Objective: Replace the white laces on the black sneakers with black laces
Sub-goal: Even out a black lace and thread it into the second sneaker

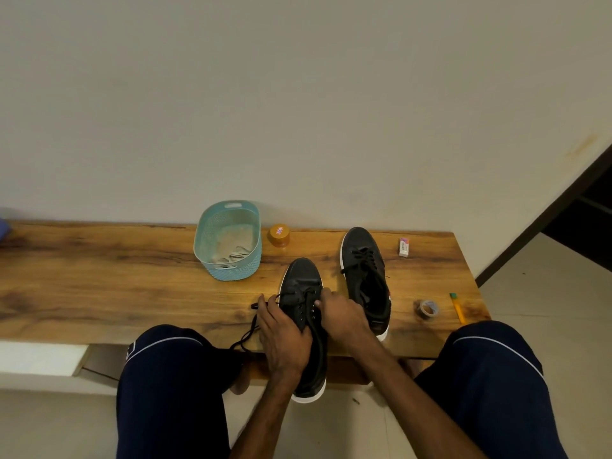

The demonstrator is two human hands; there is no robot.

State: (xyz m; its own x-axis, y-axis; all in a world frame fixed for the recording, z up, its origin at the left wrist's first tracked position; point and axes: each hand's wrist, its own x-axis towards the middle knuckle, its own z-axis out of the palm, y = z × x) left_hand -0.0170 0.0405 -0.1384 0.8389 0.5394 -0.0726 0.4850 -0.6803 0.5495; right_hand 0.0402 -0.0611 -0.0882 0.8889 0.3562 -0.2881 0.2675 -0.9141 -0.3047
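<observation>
The near sneaker lies toe-away across the front edge of the wooden bench, its heel overhanging toward the person's knees. The far sneaker beside it already carries black lacing, and the white laces sit in the teal basket. The step in hand looks like threading the upper eyelets of the second shoe, so the task seems well past halfway. The left hand is curled over the shoe's left flank, fingertips near where the black lace leaves the eyelets; its loose run trails off the bench edge. The right hand has its fingers bunched at the right eyelet row, apparently pinching the lace, though the pinch itself is too small to read surely. To do this well, brace the shoe firmly with the left, feed the tip squarely through the eyelet, draw slack out evenly, and keep both ends matched in length
</observation>
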